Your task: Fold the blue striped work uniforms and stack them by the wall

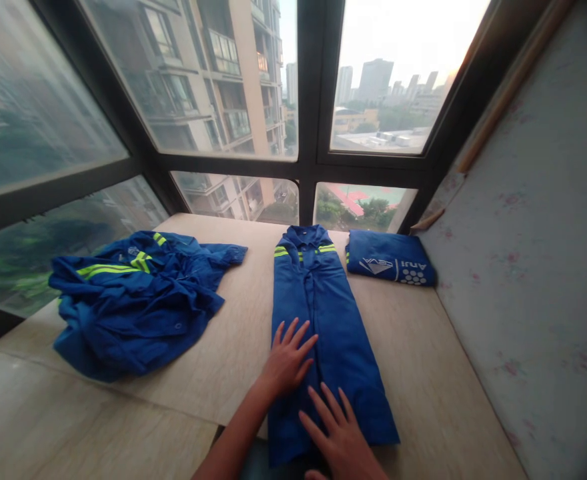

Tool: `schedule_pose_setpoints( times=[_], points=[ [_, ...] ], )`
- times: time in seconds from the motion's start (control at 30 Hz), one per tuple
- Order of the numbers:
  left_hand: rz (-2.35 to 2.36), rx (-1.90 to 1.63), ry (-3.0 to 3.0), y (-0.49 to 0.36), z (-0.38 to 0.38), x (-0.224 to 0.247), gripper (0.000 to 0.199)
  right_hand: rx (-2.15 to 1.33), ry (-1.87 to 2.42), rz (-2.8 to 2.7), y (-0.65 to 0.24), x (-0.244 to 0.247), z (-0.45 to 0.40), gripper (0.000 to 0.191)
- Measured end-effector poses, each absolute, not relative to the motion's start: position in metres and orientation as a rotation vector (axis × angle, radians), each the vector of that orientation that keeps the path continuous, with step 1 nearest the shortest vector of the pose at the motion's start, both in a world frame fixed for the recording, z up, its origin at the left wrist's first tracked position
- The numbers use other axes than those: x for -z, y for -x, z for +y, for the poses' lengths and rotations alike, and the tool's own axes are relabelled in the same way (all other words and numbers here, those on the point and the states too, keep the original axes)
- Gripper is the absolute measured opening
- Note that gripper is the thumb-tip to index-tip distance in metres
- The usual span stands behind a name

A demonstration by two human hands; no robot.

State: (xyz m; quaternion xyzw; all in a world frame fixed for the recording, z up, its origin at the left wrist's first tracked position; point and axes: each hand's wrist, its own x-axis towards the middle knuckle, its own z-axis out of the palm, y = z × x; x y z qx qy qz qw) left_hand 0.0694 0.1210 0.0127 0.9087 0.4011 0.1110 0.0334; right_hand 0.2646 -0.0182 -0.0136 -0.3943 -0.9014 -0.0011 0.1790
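Observation:
A blue work jacket with yellow-green stripes lies folded into a long narrow strip, its collar at the far end by the window. My left hand rests on its left half with the fingers spread. Nearer to me, my right hand lies on the lower part of the jacket, fingers apart and pointing away from me. Neither hand grips the cloth. The right hand's lower edge runs out of view at the bottom.
To the left, a crumpled blue jacket with yellow-green stripes lies loosely heaped. A neatly folded blue garment with white lettering sits at the back right, close to the papered wall. Dark-framed windows border the pale sill.

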Motion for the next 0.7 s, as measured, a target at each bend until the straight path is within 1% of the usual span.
schedule_pose_setpoints(
  times=[0.07,0.13,0.23,0.33,0.7],
  points=[
    [1.182,-0.283,-2.82,-0.083,0.132,-0.007,0.062,0.223,1.05,-2.502,-0.261,0.024,-0.028,0.077],
    [1.153,-0.225,-2.822,-0.09,0.138,0.002,0.063,0.347,1.075,-2.457,-0.259,0.031,-0.031,0.064],
    [1.13,-0.173,-2.813,-0.092,0.141,0.013,0.061,0.426,1.119,-2.4,-0.253,0.038,-0.031,0.048],
    [1.124,-0.178,-2.809,-0.089,0.14,0.016,0.061,0.463,1.11,-2.302,-0.248,0.045,-0.032,0.038],
    [1.151,-0.184,-2.751,-0.091,0.142,0.013,0.061,0.418,1.18,-2.118,-0.236,0.061,-0.036,0.03]
  ],
)
